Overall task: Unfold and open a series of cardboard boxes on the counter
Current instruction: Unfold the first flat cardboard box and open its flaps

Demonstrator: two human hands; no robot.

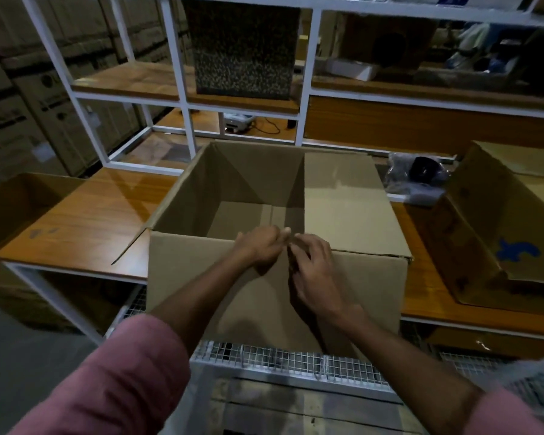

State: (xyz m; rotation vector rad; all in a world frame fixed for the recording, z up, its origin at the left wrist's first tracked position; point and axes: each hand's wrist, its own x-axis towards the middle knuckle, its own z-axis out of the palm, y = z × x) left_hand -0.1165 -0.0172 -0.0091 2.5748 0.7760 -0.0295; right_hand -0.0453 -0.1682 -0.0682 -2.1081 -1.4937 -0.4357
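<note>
Wooden counter (85, 215) carries the open cardboard box (233, 189) at its near edge, where my left hand (259, 249) and right hand (311, 262) pinch the near flap (201, 277), best folded down evenly with both hands.

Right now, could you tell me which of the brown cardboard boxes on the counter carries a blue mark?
The tilted brown cardboard box at far right; its side shows a blue mark. The open middle box and left box look plain.
</note>
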